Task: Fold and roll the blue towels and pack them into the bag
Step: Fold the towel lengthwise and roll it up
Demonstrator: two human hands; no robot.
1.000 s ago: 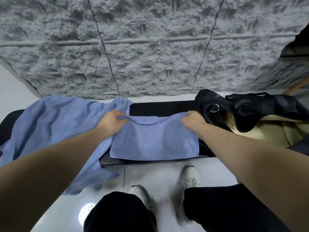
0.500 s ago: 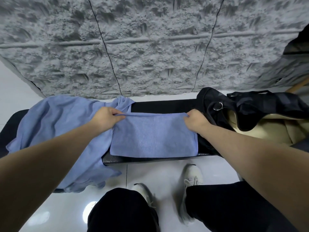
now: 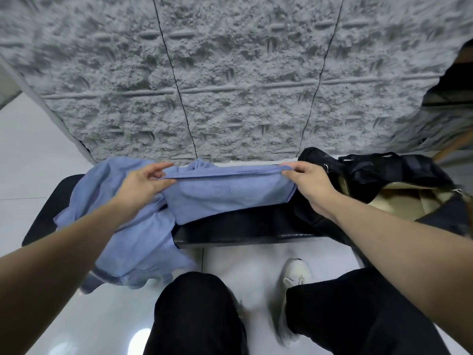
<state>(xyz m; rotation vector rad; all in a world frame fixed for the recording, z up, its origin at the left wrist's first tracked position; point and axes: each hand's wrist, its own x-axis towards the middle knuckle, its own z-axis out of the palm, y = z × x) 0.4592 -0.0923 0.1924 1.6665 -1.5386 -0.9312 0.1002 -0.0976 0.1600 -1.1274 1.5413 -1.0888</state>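
A folded blue towel [image 3: 225, 196] hangs stretched between my hands above the black bench [image 3: 245, 226]. My left hand [image 3: 143, 183] pinches its far left corner between thumb and fingers. My right hand [image 3: 309, 183] pinches the far right corner. The towel's lower edge hangs over the middle of the bench top. A heap of loose blue towel [image 3: 122, 221] lies on the left of the bench and droops over its front edge. The black bag [image 3: 378, 175] lies open on the right end of the bench, showing a tan lining [image 3: 399, 203].
A rough grey wall [image 3: 230, 85] rises right behind the bench. White glossy floor [image 3: 38, 155] surrounds it. My legs in black trousers [image 3: 199, 316] and a white shoe [image 3: 294, 278] are in front of the bench.
Both hands have lifted the folded towel off the bench by its far edge, up and away from me. The bench's near part, covered before, now shows.
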